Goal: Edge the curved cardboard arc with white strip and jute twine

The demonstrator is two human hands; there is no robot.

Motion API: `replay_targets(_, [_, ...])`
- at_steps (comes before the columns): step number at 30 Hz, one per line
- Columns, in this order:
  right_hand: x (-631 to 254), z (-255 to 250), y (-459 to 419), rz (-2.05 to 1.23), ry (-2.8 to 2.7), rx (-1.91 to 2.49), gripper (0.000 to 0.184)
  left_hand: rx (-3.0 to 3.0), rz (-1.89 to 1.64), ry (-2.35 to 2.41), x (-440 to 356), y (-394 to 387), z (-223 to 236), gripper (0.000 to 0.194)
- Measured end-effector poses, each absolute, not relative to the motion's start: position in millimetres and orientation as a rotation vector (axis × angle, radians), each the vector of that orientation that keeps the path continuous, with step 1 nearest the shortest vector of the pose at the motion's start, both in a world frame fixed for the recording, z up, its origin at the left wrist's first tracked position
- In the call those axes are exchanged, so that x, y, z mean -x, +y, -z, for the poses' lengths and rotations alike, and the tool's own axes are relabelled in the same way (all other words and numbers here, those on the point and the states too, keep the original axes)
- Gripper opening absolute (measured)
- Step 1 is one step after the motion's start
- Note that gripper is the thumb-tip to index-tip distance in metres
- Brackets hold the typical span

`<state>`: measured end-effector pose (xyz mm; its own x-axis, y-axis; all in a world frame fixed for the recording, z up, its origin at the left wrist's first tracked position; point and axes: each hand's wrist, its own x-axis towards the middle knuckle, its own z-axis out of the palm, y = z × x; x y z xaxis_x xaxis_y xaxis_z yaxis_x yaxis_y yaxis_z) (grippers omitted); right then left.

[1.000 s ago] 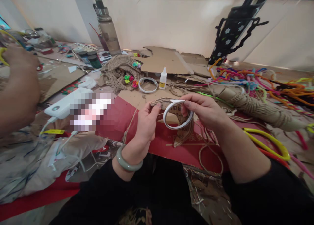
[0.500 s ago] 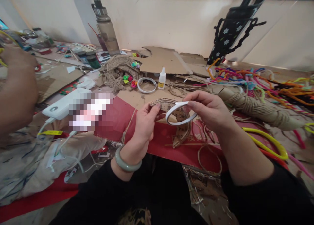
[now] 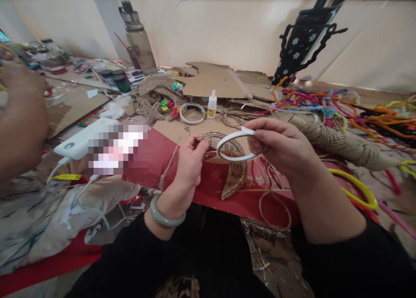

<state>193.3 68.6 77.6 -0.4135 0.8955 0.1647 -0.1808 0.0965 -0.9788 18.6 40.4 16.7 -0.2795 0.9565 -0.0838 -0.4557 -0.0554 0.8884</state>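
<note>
My left hand [image 3: 191,162] pinches one end of a curved, crescent-like cardboard piece [image 3: 236,170] with printed characters and brown twine along its outer edge. Thumb and fingers of my right hand [image 3: 281,142] grip a roll of white tape [image 3: 232,136], its loose end sticking up by the thumb. The roll is tilted nearly flat in front of the cardboard piece and hides part of it. Loose twine [image 3: 261,202] hangs in a loop below my right hand, over a red board [image 3: 208,194].
Ahead stand a small white glue bottle [image 3: 212,105] and another tape roll [image 3: 192,121], beside a twine craft [image 3: 159,87] with colourful flowers. A wound twine bundle [image 3: 344,144] and pipe cleaners [image 3: 325,100] lie right. A white power bank [image 3: 86,137] and another person's arm [image 3: 24,116] are left.
My right hand has moved slightly right, tipping the tape roll from upright to nearly flat. More of the cardboard piece's printed face shows. My left hand keeps its pinch.
</note>
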Motion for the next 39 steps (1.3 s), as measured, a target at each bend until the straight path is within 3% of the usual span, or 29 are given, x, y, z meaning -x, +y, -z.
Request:
replay_targets(10, [-190,-72,70,-1.308,-1.612,0.831,0.011,-1.069,-1.537,1.165,-18,42,-4,0.043])
replay_targets(15, [-184,-72,64,-0.878,-1.732,0.964,0.007,-1.446,-1.809,1.244,-14,38,2,0.020])
replay_targets(21, [-174,-57,62,-0.286,-2.144,0.818,0.014,-1.716,-1.820,1.190,-15,31,-5,0.018])
replay_targets(25, [-173,-49,62,-0.053,-2.268,0.783,0.021,-1.661,-1.824,1.156,-15,31,-5,0.006])
replay_targets(29, [-177,-51,61,0.154,-2.295,0.869,0.023,-1.545,-1.835,1.203,-15,31,-7,0.010])
replay_targets(39, [-178,-62,56,0.076,-2.304,0.838,0.026,-1.310,-1.956,1.217,-17,32,-11,0.017])
